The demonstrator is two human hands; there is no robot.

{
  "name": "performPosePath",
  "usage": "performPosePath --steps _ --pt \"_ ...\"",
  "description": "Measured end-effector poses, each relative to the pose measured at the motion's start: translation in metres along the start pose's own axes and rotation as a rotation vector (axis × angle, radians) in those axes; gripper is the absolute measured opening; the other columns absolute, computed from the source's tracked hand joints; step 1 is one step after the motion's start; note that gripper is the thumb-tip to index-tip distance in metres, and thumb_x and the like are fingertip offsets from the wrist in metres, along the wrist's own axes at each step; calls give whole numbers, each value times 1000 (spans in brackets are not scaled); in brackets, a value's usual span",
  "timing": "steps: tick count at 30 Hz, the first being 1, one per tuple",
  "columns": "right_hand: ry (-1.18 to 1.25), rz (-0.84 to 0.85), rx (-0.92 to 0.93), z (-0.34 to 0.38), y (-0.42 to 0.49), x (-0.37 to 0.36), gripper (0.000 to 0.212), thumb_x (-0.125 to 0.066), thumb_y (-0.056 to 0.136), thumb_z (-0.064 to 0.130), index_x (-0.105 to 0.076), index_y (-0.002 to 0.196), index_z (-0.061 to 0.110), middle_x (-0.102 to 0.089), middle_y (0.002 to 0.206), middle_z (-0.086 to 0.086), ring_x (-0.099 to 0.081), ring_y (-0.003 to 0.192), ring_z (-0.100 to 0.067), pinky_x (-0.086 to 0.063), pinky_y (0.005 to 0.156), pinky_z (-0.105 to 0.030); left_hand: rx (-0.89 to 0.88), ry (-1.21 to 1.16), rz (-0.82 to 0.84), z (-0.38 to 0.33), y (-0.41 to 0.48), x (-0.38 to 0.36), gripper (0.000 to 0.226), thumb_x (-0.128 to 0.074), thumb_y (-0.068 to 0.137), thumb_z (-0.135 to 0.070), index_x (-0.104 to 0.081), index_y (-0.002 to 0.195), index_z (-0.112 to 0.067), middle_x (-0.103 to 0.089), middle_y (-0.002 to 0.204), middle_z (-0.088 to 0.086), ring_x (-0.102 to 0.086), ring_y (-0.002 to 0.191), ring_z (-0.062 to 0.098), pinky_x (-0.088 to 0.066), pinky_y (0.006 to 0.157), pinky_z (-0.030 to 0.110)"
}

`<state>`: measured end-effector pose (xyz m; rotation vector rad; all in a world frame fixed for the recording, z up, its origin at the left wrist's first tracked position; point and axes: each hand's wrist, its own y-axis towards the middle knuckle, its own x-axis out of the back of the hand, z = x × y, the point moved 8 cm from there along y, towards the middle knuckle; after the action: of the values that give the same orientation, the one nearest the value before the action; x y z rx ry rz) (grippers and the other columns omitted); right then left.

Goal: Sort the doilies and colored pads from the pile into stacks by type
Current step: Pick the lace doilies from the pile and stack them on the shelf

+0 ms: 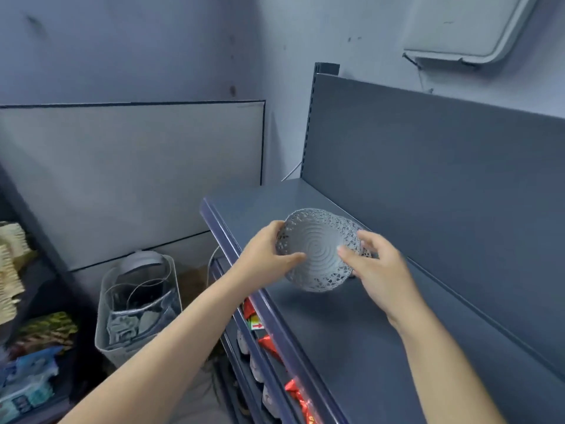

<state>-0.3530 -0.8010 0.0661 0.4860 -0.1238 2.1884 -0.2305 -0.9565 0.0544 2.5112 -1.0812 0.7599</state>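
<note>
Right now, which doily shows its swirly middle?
The front doily, held between the left hand and the right hand. The back doily hides behind it; only its lacy edge peeks out near the right hand.

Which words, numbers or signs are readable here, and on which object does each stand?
No words or numbers are legible.
Small white label under the dark grey metal shelf: a red arrow only.
Blue packets, bottom left: print too blurred.
Red foil packets: print too blurred.

shop stockroom: metal gondola shelf (382, 316), packaged goods (27, 390).
</note>
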Motion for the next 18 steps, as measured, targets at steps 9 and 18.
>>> performPosePath --steps 9,18 --pt "-763 -264 -41 -67 85 -32 52 -35 94 47 -51 134 18 -53 137 -1 -44 126 -23 -32 104 -38 -342 573 243 8 146 -58 69 -59 86 -48 -31 146 -29 -35 148 1 -33 133 29 -33 105 37" --pt "-782 -515 -170 -57 68 -21 57 -27 93 50 -55 128 14 -59 127 1 -51 119 -17 -38 101 -30 -709 900 436 -16 146 -83 35 -41 97 -36 -52 124 -17 -47 131 6 -40 123 29 -33 97 37"
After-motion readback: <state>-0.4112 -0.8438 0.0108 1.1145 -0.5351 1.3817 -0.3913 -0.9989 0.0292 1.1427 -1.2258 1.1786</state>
